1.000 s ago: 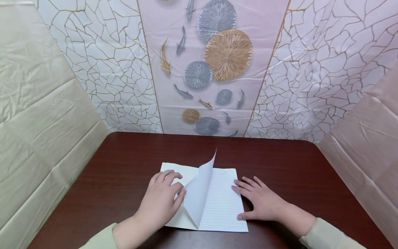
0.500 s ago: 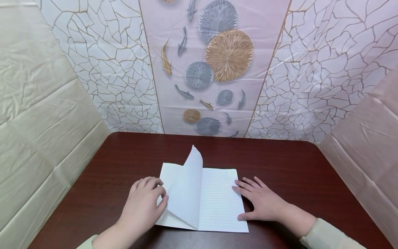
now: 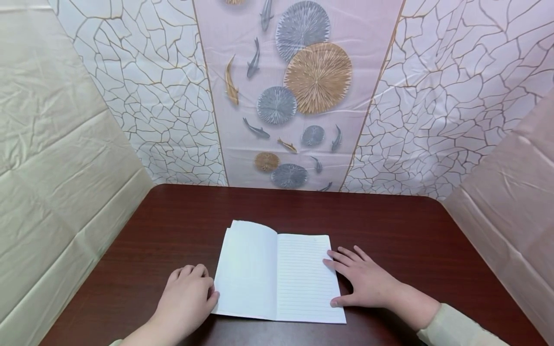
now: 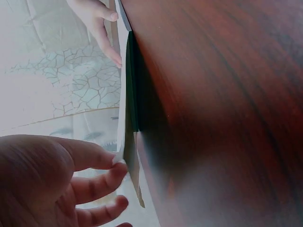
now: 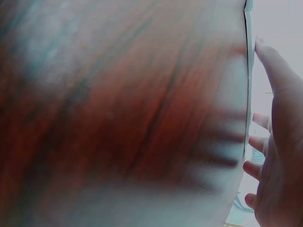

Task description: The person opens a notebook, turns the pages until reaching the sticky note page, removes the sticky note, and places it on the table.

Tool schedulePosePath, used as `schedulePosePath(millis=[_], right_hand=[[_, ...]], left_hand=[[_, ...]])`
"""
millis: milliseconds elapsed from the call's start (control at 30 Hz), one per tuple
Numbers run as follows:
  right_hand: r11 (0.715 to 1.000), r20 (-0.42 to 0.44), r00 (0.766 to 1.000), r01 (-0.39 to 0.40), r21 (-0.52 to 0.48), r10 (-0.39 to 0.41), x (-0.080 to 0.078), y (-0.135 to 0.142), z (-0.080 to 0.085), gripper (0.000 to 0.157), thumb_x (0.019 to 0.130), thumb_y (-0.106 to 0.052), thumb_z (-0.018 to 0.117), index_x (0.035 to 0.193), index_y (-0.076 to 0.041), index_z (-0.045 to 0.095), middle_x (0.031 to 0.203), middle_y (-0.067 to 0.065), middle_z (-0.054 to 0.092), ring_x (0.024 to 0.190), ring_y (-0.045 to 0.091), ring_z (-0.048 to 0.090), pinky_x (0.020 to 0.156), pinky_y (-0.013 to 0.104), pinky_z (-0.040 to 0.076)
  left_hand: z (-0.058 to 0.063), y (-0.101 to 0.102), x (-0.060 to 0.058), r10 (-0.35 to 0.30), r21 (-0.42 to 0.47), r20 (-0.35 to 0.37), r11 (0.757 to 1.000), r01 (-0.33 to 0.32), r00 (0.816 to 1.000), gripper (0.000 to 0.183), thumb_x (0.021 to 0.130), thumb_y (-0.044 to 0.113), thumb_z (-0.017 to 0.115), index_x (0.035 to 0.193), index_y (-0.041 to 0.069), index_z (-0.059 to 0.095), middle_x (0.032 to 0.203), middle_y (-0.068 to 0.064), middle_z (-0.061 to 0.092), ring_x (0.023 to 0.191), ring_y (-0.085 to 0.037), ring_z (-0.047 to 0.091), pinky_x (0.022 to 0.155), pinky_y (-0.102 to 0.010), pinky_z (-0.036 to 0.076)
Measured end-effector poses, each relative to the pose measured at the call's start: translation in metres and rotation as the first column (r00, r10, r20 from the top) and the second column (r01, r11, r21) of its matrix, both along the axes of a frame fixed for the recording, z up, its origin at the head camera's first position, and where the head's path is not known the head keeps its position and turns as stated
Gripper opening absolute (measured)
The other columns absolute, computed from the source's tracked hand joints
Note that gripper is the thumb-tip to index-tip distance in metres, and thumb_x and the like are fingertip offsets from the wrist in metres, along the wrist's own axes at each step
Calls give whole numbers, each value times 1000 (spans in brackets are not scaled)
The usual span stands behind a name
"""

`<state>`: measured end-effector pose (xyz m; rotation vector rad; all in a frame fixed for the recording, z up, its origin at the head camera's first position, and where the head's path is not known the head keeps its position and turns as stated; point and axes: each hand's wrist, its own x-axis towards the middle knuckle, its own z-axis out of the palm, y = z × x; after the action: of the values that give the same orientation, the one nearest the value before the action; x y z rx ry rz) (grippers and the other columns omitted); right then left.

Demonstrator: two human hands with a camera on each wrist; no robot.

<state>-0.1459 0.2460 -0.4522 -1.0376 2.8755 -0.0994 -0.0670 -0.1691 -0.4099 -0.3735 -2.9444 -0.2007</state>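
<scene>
A notebook (image 3: 308,283) lies open on the table, its right page ruled with lines and its left page (image 3: 248,269) looking blank. At the left page's outer edge, near the lower corner, is my left hand (image 3: 186,298). The left wrist view shows that hand (image 4: 71,175) pinching the page edge between thumb and index finger, the other fingers loosely bent. My right hand (image 3: 363,278) rests with spread fingers along the right page's outer edge. In the right wrist view, the right hand (image 5: 284,137) has its thumb and fingertips at the notebook's edge.
The dark red-brown table (image 3: 389,226) extends around the notebook on all sides. A patterned cloth (image 3: 277,144) hangs behind its far edge. Plain beige cloth walls (image 3: 73,192) flank the left and right.
My left hand has drawn a raised page from the middle over to the left and down, and it now lies nearly flat over the left side. The right hand has stayed in place.
</scene>
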Motion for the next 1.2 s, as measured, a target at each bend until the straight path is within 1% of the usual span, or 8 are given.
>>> schedulePosePath(millis=[100,233,400,633,767,933,1100,1200], right_hand=[[1000,-1,1000,2,2,-2,0,0,1,96,78,-84,49,151,-22,43,157,3,37,146,34,29,115,61,14],[1000,-1,1000,4,3,-4,1,0,1,96,78,-84,49,151,-22,43,157,3,38,145,33,30,115,62,14],[1000,9,1000,8,1,-8,1,0,1,96,78,-84,50,151,-21,43,157,2,37,145,33,30,115,62,13],[1000,2,1000,8,1,-8,1,0,2,96,78,-85,50,150,-21,44,157,1,38,145,32,31,114,62,14],[1000,-8,1000,9,8,-9,1,1,1,97,78,-85,49,150,-22,44,156,1,38,145,32,31,115,62,14],[1000,-8,1000,9,9,-9,0,1,0,97,77,-86,48,150,-22,44,157,0,38,145,31,31,115,62,14],[1000,-3,1000,11,15,-11,0,0,0,97,77,-86,48,151,-22,44,157,0,38,145,31,30,115,62,13],[1000,1,1000,12,20,-12,0,0,0,97,77,-86,48,151,-23,44,157,0,37,145,31,30,115,62,13]], left_hand=[[-3,-1,0,-4,-25,62,1000,6,998,31,82,27,69,57,26,53,79,7,47,90,-26,53,93,-55,40],[-9,-1,-1,-15,-70,100,997,23,995,33,82,26,68,54,25,51,76,7,44,85,-23,49,90,-53,40],[-13,1,-1,-39,-111,97,993,50,995,33,79,25,70,53,21,50,75,5,43,80,-23,46,83,-50,41],[-16,3,-5,-43,-140,128,988,61,991,32,78,25,73,55,17,53,74,2,44,78,-24,46,77,-48,41],[-18,3,-6,-40,-147,134,987,60,990,32,78,26,73,55,18,54,74,1,45,78,-24,47,76,-48,41],[-17,2,-7,-25,-151,146,987,47,989,33,78,29,76,56,18,54,74,1,45,78,-24,48,76,-49,41],[-15,2,-9,-2,-142,150,990,23,989,36,76,33,81,62,18,51,74,0,46,78,-25,50,77,-50,42],[-16,5,-11,-13,-141,146,989,34,989,36,76,32,81,66,18,49,74,1,45,77,-24,50,77,-50,43]])
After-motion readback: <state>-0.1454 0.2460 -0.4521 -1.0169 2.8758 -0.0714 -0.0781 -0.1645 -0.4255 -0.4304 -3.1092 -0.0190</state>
